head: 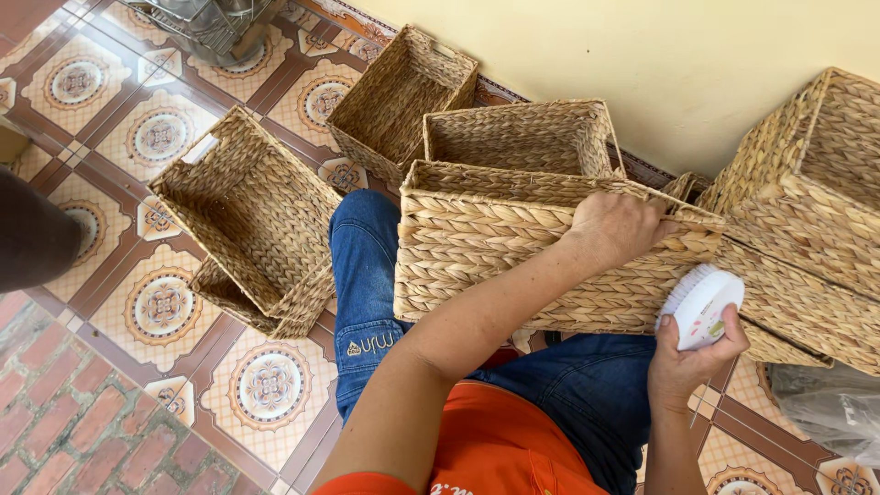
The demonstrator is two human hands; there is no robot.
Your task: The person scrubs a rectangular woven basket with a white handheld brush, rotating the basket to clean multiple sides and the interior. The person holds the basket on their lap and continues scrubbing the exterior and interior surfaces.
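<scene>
Both hands work at the woven basket on the lap: the right hand clasps a round white brush, bristles just beside the basket's right end, while the left hand clamps its far rim. Beyond, more empty baskets rest on the tiled floor.

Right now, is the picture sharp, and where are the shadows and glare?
Head view: even daylight, no glare; the woven basket under the left hand is sharp; the white brush in the right hand is bright but readable; soft shadow lies inside the empty basket.
</scene>
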